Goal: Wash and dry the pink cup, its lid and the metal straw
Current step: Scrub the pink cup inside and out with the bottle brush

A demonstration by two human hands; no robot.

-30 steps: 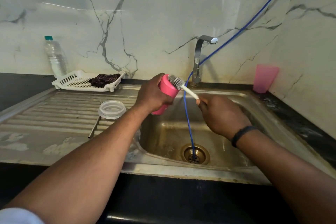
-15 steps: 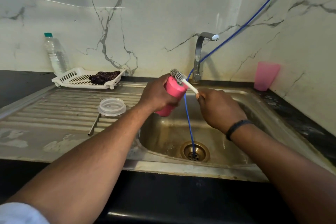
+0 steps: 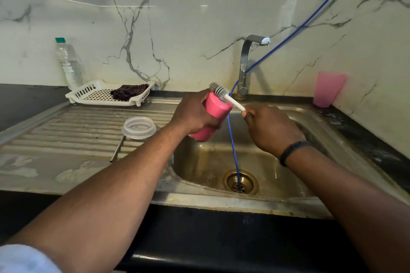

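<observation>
Sink [image 3: 315, 117]: steel basin is sitting in the bench, with both hands working above it; no water is visibly running from the tap [image 3: 248, 55], and a blue hose [image 3: 233, 146] is trailing down into the drain.
Draining board [image 3: 66, 131]: ribbed steel to the left of the basin is carrying the parts waiting their turn.
Left hand [image 3: 190, 115]: fingers are wrapping round the pink cup [image 3: 213, 117], holding it tilted over the basin with its mouth facing up and to the right.
Right hand [image 3: 270, 126]: fingers are pinching the white handle of the bottle brush [image 3: 224, 95].
Change: the brush head is now sitting up out of the cup's mouth, bristles above the rim, whereas a second ago it was at the opening with the cup lying flatter; the cup is being tipped more upright and both hands are drifting slightly right.
Meaning: scrubbing of the cup's inside is probably at the top of a stroke or finishing; rinsing and drying are likely not yet done.
Lid [image 3: 138, 127]: clear lid is lying on the draining board, well apart from the hands, apparently untouched.
Metal straw [image 3: 117, 148]: thin tube is lying on the board just below the lid, one end tucking under it.
Extras: white tray [image 3: 88, 95] with a dark cloth [image 3: 129, 91], a plastic bottle [image 3: 69, 64] and a second pink tumbler [image 3: 328, 91] are standing at the wall.
</observation>
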